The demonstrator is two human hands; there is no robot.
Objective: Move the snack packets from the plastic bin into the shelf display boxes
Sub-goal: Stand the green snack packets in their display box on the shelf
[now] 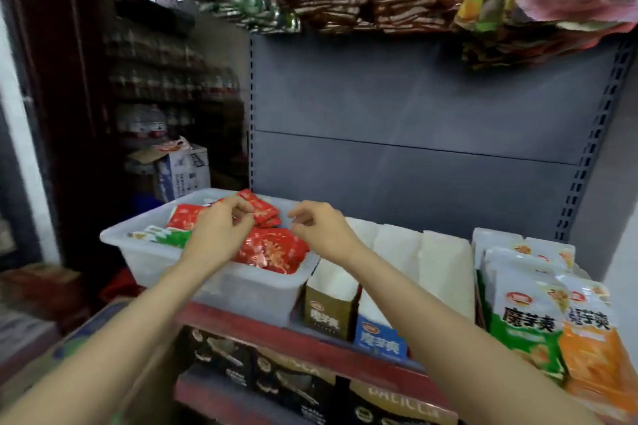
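Two hands over the plastic bin (pixel 145 254): left hand (pixel 217 235) pinching red snack packets (pixel 260 209) just past its fingertips; right hand (pixel 319 229) loosely curled, holding nothing visible. More packets half hidden beneath the left hand, blurred. Display boxes (pixel 331 307) under the right forearm, contents unclear.

Both hands over plastic bin (pixel 145 252), left hand (pixel 215 235) pinching red packets (pixel 260 209), right hand (pixel 321 228) empty

Red packets (pixel 272 248) with gold speckles, a couple green-and-white ones (pixel 162 236), all in a clear whitish bin (pixel 145 252). Boxes (pixel 329 312): olive-brown and blue fronts.
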